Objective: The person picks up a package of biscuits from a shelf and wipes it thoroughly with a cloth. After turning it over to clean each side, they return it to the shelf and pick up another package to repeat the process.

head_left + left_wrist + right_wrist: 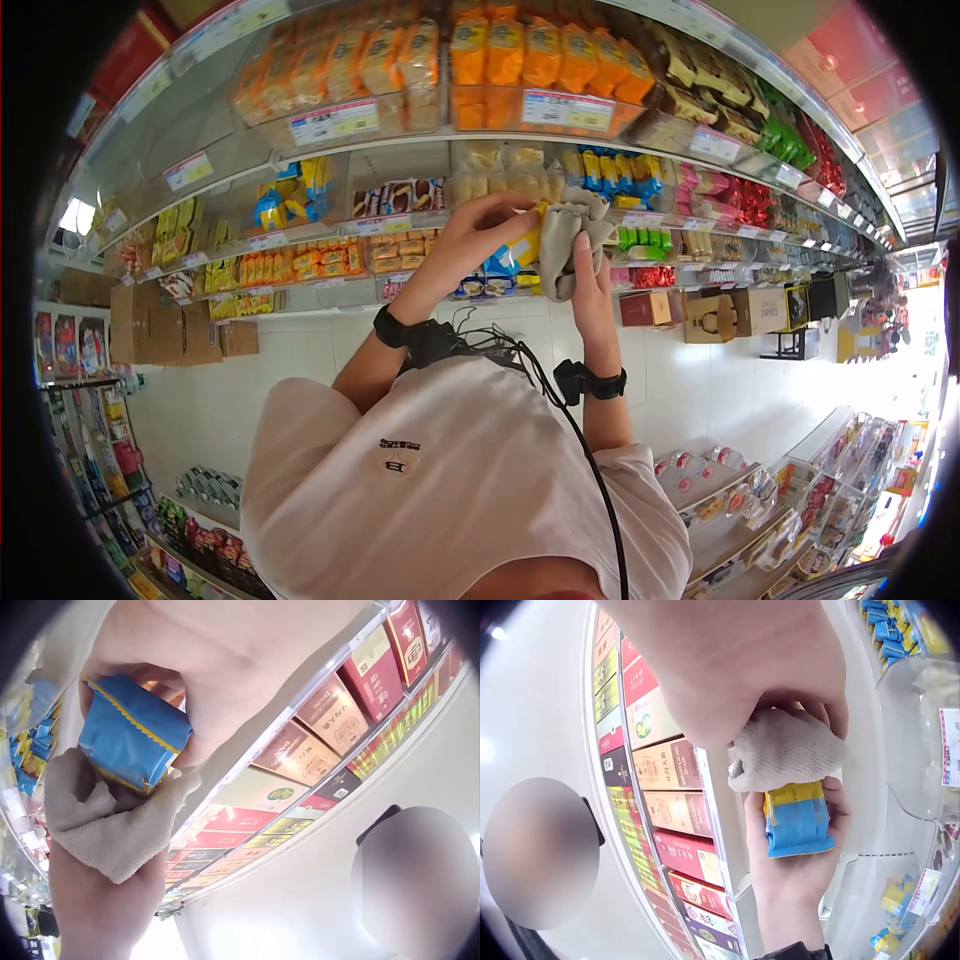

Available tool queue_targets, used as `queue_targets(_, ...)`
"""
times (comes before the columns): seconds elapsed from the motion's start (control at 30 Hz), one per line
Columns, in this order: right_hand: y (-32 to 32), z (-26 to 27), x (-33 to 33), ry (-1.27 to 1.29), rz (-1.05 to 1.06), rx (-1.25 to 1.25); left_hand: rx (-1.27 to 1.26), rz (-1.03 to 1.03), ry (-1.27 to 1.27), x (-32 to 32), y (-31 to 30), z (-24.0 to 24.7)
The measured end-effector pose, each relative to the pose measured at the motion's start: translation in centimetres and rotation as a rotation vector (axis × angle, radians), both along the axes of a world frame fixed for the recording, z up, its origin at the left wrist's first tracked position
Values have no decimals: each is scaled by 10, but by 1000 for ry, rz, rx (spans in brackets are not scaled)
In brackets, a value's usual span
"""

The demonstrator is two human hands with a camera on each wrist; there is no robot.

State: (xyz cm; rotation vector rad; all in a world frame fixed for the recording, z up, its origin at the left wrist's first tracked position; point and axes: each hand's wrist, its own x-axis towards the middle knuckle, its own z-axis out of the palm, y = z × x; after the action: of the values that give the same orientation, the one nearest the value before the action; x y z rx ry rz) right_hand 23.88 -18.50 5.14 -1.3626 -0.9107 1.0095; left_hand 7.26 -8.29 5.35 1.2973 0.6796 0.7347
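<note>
My left hand [470,235] grips a blue and yellow snack packet [133,731], its fingers curled round the sides. In the right wrist view the packet's blue end sticks out over the left palm [791,877]. My right hand [592,285] holds a crumpled grey cloth [572,240], thumb lying along it. The cloth [787,750] covers the packet's yellow end, and the right fingers are partly hidden behind it. Both hands are close together in front of the shelves.
Shelves hold orange packets [540,50], blue and yellow packets [620,172] and price tags [568,110]. Cardboard boxes [165,325] stand on the floor at left, more boxes [710,318] at right. Black cables [570,420] hang over the shirt. Display racks [740,510] stand behind.
</note>
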Motion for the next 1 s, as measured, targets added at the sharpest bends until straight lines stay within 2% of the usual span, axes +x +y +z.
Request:
queue_targets(0.07, 6, -3, -12, -34, 71, -6, -47, 39, -43, -19, 0, -2)
queue_targets(0.17, 16, -6, -45, -236, 204, 93, -157, 189, -179, -42, -3, -16)
queue_targets(0.27, 27, -20, -81, -650, 282, 353, -331, 427, -431, -64, -2, -26)
queue_targets(0.33, 27, -14, -108, -606, 428, 325, -391, 466, -542, -83, -1, -19)
queue_targets(0.53, 36, -21, -131, -613, 801, 269, -396, 683, -745, -154, 31, -67)
queue_targets(0.67, 34, -28, -142, -580, 828, 140, -248, 853, -620, -219, 58, -104)
queue_targets(0.77, 31, -44, -142, -548, 799, 184, -113, 1130, -405, -248, 69, -107)
queue_targets(0.97, 21, -45, -133, -524, 735, 115, 386, 1274, -57, -288, 114, -144)
queue_targets(1.0, 20, -43, -131, -528, 722, 91, 453, 1311, 125, -292, 121, -152)
